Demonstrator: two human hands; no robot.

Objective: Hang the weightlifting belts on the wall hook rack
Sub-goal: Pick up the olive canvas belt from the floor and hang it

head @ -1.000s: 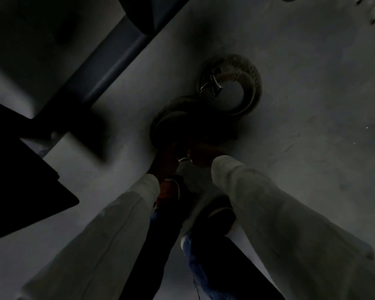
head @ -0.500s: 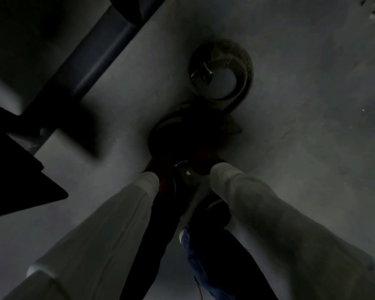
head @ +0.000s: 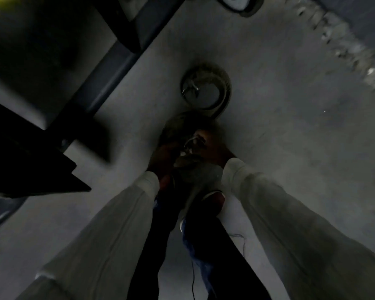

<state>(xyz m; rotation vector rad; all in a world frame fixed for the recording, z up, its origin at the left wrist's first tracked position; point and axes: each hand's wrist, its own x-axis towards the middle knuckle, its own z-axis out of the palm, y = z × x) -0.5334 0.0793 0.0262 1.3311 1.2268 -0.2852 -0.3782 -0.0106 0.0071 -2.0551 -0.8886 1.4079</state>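
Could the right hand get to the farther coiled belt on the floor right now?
Probably yes: the far belt lies on open floor just beyond the near belt, nothing over it. But the right hand is busy at the near belt's buckle and would have to let go first.

Site: probably a gym or weight room, dimly lit. Evidence: bare grey concrete floor (head: 290,152). Coiled belt (head: 224,83) with metal buckle lies on it at 12 o'clock, second belt (head: 177,124) just beside. Dark steel beam (head: 108,68) at 10 o'clock. Black flat panel (head: 20,161) at 9 o'clock.
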